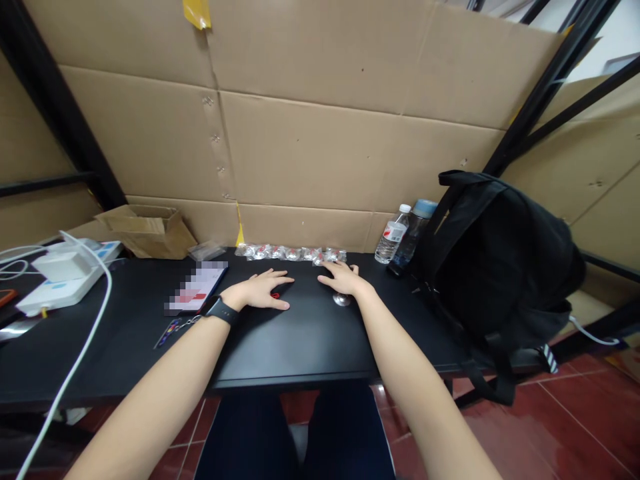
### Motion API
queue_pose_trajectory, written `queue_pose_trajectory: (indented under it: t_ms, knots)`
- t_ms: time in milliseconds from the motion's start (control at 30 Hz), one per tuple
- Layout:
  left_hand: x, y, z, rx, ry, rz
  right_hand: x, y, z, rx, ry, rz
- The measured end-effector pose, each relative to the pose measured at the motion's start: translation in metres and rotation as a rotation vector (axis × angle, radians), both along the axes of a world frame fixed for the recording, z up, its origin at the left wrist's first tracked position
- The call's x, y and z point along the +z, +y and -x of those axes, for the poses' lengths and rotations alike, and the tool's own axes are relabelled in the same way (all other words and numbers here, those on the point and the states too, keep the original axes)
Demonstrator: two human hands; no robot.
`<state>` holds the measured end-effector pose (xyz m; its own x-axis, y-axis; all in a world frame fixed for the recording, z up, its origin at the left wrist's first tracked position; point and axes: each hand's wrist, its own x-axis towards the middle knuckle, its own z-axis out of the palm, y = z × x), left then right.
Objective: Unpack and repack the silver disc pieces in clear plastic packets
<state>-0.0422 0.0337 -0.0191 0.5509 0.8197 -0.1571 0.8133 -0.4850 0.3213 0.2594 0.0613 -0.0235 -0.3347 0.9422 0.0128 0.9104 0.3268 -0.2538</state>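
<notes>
My left hand (261, 291) lies over the black tabletop with its fingers spread, wearing a dark smartwatch (223, 310) at the wrist. A small red item (275, 295) shows between its thumb and forefinger; I cannot make out its kind. Farther right, my right hand (344, 277) is palm down with fingers apart. Partly covered by its palm is a shiny round metal object (342, 300). Its fingertips reach close to a row of small clear-wrapped packets (293, 253) with red marks, along the back edge; whether they touch is unclear.
A phone (203, 287) with a keychain (170, 331), a brown paper bag (150, 233) and a white power strip (65, 283) with cables are on the left. Two bottles (393, 237) and a black backpack (505, 267) stand right. Cardboard (320, 153) walls the back.
</notes>
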Motion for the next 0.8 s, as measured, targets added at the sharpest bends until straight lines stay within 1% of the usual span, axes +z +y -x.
queue_pose_trajectory:
  t_ms: [100, 200, 333, 433, 500, 633, 800]
  knots:
    - [-0.001, 0.001, 0.001, -0.011, -0.011, -0.014, 0.003, -0.002, 0.005, -0.039, -0.028, 0.034]
    - [-0.001, 0.0, 0.0, -0.008, -0.006, -0.023, 0.01, -0.007, 0.006, -0.052, -0.04, 0.01]
    - [0.002, -0.002, -0.002, -0.003, 0.016, -0.022, 0.017, -0.012, 0.003, -0.01, 0.002, -0.043]
    - [0.001, -0.002, -0.003, -0.006, 0.028, -0.031, 0.013, -0.013, 0.004, -0.003, 0.049, -0.175]
    - [-0.001, -0.001, -0.003, -0.01, 0.034, -0.04, 0.008, -0.012, 0.007, -0.016, 0.042, -0.234]
    - [-0.001, -0.001, -0.004, -0.014, 0.026, -0.042, 0.001, -0.007, 0.012, -0.056, -0.004, -0.228]
    - [0.001, -0.003, -0.005, -0.003, 0.03, -0.035, 0.004, -0.006, 0.012, -0.107, -0.072, -0.266]
